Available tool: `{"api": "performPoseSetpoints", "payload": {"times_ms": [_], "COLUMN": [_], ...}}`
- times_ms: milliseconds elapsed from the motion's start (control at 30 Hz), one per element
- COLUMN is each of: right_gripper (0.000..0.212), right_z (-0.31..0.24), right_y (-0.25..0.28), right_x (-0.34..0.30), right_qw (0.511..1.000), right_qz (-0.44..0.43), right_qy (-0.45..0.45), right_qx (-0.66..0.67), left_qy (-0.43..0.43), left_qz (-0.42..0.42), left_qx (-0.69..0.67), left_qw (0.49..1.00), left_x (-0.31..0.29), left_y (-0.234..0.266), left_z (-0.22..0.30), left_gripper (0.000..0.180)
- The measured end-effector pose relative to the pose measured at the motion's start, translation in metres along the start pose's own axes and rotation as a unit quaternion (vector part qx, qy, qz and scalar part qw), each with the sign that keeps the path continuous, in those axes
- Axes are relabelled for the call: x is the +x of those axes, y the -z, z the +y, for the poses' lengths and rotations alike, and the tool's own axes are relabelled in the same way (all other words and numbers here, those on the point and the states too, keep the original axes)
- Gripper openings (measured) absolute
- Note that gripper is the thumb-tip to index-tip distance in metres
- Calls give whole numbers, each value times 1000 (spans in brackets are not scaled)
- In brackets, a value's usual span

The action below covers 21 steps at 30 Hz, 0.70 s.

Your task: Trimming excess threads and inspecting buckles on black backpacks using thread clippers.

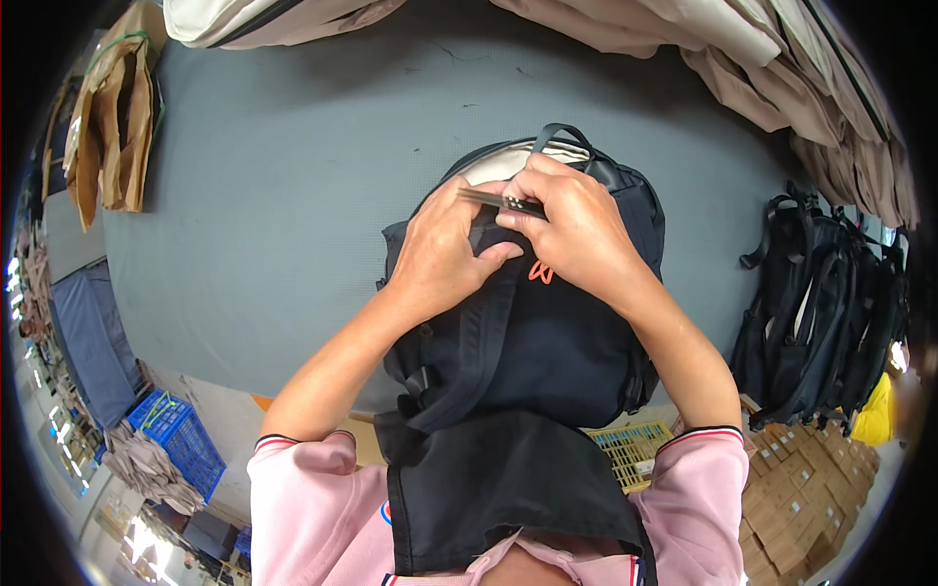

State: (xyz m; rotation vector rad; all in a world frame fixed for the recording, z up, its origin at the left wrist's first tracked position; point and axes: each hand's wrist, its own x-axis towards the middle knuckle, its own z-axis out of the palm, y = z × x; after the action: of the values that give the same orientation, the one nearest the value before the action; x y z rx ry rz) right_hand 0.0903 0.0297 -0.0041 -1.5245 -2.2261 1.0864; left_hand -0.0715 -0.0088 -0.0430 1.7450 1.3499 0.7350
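A black backpack (557, 342) lies on the grey table in front of me, its top opening showing a cream lining (503, 164). My right hand (576, 210) is closed around a slim tool (525, 206) with a black handle, pale rivet-like dots and a brownish end pointing left. That end is smeared, so its kind is unclear. My left hand (440, 244) is curled over the bag's upper left edge, gripping its fabric, with the thumb on the near side. Under my right wrist shows an orange loop (541, 272). A carry handle (562, 132) stands up behind that hand.
The grey table (274, 195) carries beige fabric pieces (664, 39) along its far edge and brown paper (122, 127) at the far left. Several black backpacks (816, 293) hang at the right edge. Below are a blue crate (181, 444), a yellow crate (630, 449) and cardboard boxes (801, 498).
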Motion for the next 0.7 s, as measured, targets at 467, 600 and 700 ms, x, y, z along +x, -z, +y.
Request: {"api": "performPoseSetpoints", "payload": {"times_ms": [467,600,700], "right_gripper": [13,18,19], "right_z": [6,14,20], "right_y": [-2,3,5], "right_x": [-40,-46,-43], "right_qw": [979,992,993], "right_qz": [173,124,116], "right_qy": [-43,-3,-4], "right_qx": [95,-8,23], "left_qy": [12,27,35], "left_qz": [2,-12,-13], "left_qx": [-32,-40,-28], "left_qw": [999,999,999], "left_x": [5,6,6], "left_y": [5,6,4], "left_z": [0,2,2], "left_gripper": [55,54,55]}}
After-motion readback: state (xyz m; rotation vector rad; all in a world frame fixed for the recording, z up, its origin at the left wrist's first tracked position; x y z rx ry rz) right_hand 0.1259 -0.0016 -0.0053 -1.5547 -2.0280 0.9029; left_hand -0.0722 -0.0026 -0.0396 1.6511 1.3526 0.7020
